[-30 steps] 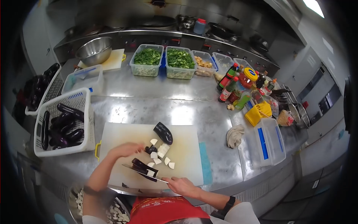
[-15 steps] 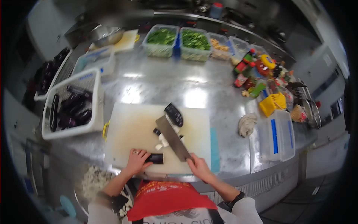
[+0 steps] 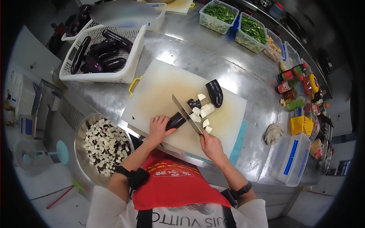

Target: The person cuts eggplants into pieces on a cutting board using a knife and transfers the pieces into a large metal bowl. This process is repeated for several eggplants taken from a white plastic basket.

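My left hand presses a length of eggplant onto the white cutting board, its fingers curled round the near end. My right hand grips the handle of a cleaver. The blade stands on edge across the board, right at the eggplant's cut end. Beyond the blade lie several white and dark-skinned eggplant chunks. A larger eggplant piece with glossy dark skin rests farther back on the board.
Whole eggplants fill a white plastic basket at the left. Below the counter edge, a metal bowl holds diced eggplant. Tubs of chopped greens stand at the back. A crumpled cloth, bottles and a lidded plastic box are at the right.
The view has turned and dipped, bringing the diced-eggplant bowl into fuller sight. The cleaver has come left to the held eggplant and now stands on edge, and more pale chunks show.
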`<state>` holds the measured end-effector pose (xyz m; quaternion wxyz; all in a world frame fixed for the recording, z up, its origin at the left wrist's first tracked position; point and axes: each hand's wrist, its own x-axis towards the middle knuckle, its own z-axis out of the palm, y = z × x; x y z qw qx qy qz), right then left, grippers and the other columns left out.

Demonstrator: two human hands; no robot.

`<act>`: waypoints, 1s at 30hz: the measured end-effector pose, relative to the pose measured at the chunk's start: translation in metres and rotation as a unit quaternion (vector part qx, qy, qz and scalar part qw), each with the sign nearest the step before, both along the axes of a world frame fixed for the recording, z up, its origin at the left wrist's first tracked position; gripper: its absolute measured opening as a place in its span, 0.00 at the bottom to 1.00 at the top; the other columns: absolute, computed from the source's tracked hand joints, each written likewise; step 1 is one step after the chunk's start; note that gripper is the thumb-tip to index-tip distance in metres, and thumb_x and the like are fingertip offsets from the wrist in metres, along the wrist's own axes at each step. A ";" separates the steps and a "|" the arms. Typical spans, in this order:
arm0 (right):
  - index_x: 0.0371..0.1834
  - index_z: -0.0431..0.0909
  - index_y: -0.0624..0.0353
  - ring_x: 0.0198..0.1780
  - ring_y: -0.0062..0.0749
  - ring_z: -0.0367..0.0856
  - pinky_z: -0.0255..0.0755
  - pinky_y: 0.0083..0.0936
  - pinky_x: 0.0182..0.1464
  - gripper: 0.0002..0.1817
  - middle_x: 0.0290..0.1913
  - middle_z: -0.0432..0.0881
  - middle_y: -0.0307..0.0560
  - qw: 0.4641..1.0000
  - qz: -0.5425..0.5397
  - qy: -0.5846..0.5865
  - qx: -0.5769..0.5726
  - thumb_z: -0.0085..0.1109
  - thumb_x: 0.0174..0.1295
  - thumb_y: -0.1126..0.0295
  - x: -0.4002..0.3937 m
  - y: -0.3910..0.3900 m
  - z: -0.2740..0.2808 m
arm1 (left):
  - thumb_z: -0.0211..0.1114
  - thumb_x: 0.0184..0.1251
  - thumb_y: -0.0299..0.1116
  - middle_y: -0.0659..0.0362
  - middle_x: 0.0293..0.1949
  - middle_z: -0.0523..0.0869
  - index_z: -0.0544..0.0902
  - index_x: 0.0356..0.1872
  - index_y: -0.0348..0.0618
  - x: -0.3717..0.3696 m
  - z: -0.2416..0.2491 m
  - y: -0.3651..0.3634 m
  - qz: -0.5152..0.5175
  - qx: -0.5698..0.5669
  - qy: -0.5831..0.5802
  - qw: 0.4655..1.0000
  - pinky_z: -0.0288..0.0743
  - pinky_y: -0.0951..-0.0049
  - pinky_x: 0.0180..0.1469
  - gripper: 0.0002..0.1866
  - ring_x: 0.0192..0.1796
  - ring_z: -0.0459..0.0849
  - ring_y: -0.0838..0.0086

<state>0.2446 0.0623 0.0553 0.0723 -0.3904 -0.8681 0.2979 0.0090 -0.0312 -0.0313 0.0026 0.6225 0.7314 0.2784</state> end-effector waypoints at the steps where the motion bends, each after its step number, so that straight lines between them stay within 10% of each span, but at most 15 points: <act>1: 0.52 0.73 0.60 0.30 0.59 0.81 0.75 0.49 0.34 0.13 0.30 0.82 0.60 1.000 0.004 0.000 -0.002 0.51 0.65 0.71 -0.004 0.001 0.000 | 0.73 0.50 0.49 0.55 0.43 0.78 0.79 0.44 0.44 -0.001 0.013 -0.001 -0.002 0.011 -0.024 1.000 0.65 0.62 0.50 0.25 0.48 0.77 0.60; 8: 0.55 0.71 0.57 0.32 0.60 0.82 0.76 0.49 0.35 0.14 0.37 0.83 0.60 0.999 -0.004 -0.048 -0.001 0.50 0.67 0.69 -0.022 -0.006 0.016 | 0.71 0.50 0.30 0.56 0.45 0.79 0.82 0.40 0.47 -0.025 -0.008 -0.033 -0.134 0.055 -0.128 0.981 0.72 0.60 0.52 0.14 0.51 0.77 0.58; 30: 0.53 0.71 0.58 0.30 0.59 0.80 0.75 0.49 0.32 0.13 0.31 0.81 0.60 0.998 0.026 -0.056 -0.012 0.50 0.67 0.70 -0.058 -0.027 -0.004 | 0.69 0.47 0.25 0.53 0.48 0.78 0.81 0.43 0.43 -0.046 -0.006 -0.053 -0.181 0.056 -0.133 0.973 0.74 0.61 0.53 0.18 0.51 0.77 0.55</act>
